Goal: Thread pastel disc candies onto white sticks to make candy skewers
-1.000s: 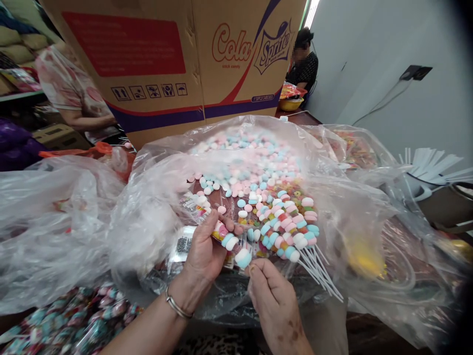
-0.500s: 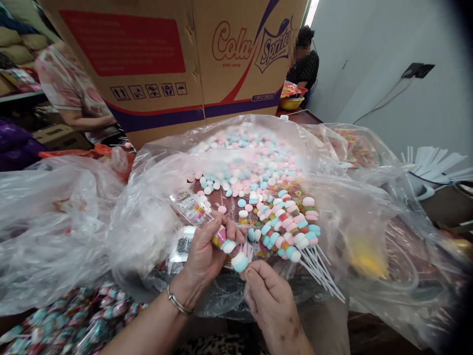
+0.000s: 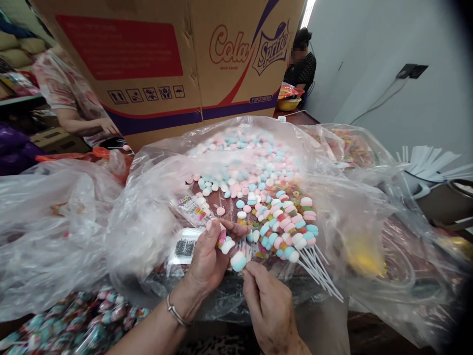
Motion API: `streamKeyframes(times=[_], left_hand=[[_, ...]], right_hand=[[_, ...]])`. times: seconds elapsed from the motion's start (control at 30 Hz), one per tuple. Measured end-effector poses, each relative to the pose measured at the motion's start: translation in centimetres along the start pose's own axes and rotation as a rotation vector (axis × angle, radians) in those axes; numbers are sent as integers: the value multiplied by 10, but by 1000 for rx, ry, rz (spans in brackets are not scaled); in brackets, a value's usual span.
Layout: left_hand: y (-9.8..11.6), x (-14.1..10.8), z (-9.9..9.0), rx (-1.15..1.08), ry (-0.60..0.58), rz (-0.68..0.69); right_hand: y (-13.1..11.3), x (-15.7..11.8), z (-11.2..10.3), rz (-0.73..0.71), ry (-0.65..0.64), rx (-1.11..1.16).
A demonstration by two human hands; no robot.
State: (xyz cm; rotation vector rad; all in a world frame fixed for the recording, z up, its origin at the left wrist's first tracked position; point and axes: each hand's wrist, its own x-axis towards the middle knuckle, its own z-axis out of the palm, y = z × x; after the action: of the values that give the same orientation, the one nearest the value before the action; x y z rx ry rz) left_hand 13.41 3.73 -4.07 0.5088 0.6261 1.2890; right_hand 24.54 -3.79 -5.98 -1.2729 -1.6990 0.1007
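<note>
Two bare hands work over one dark reddish-brown bench (image 3: 213, 199). The left hand (image 3: 210, 256), with one silver metal bangle (image 3: 176, 311) on its wrist, is curled around one skewer of rounded white, blue and pink candies (image 3: 238, 262); the right hand (image 3: 269, 304) pinches its lower end, thumb against forefinger. The skewer lies between them, and one clear printed plastic wrapper (image 3: 194, 209) juts toward 11 o'clock from the left fingers; how far it covers the skewer cannot be told.

Directions run from that skewer. At 9 o'clock, one flat clear packet with a dark printed block (image 3: 184, 247) lies just beside the left hand. At 2 o'clock, near, is one bunch of candy skewers with white sticks (image 3: 290, 224), too overlapped to count. Toward 12 o'clock spread loose pastel candies (image 3: 251, 167), dozens at least. At 8 o'clock sits one heap of shiny wrapped candies (image 3: 81, 320).

Farther off, at 11 o'clock, stands one brown cardboard carton (image 3: 207, 88) bearing five handling symbols. Two other people appear, at 10 (image 3: 61, 91) and 1 o'clock (image 3: 305, 69).
</note>
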Motion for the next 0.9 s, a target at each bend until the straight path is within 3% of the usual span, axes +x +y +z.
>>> streamKeyframes(times=[0.17,0.27,0.4,0.6,0.73,0.8,0.9], left_hand=[[7,1,1,-156,23,-87],[8,1,3,-190,29,-100],[8,-2,6,-149,-27,-46],[9,-5,9,-33,-86,-4],[2,-9,11,45,-73,21],[-2,-12,13,69,-64,40],[-4,-16,13,90,-45,33]], right_hand=[[-3,-3,-6,322,-187,280],[-5,-7,-5,492,-233,375],[-7,-10,-2,610,-256,489],[-5,-12,-2,615,-182,453],[0,-12,2,260,-72,111],[1,-12,5,172,-26,44],[-1,-13,7,382,-67,216]])
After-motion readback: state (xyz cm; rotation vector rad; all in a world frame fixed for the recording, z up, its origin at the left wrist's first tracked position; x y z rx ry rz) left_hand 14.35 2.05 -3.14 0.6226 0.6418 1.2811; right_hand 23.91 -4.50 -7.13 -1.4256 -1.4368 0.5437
